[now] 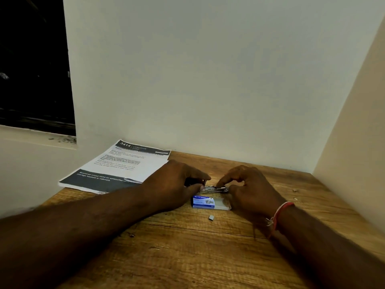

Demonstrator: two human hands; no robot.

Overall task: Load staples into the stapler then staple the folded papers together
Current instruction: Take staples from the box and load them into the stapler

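Note:
A small metal stapler (213,189) lies on the wooden table between my hands, its silver staple channel showing. My left hand (177,182) grips its dark left end. My right hand (250,188) has thumb and forefinger pinched down on the channel; whether a staple strip is under the fingertips I cannot tell. A blue and white staple box (205,202) lies just in front of the stapler. A short loose piece of staples (211,217) rests nearer to me. The printed papers (123,165) lie flat at the back left.
The wooden table (187,247) ends at a white wall behind and a cream wall on the right. The papers overhang the table's left edge. A dark window opening is at the far left. A red thread band circles my right wrist.

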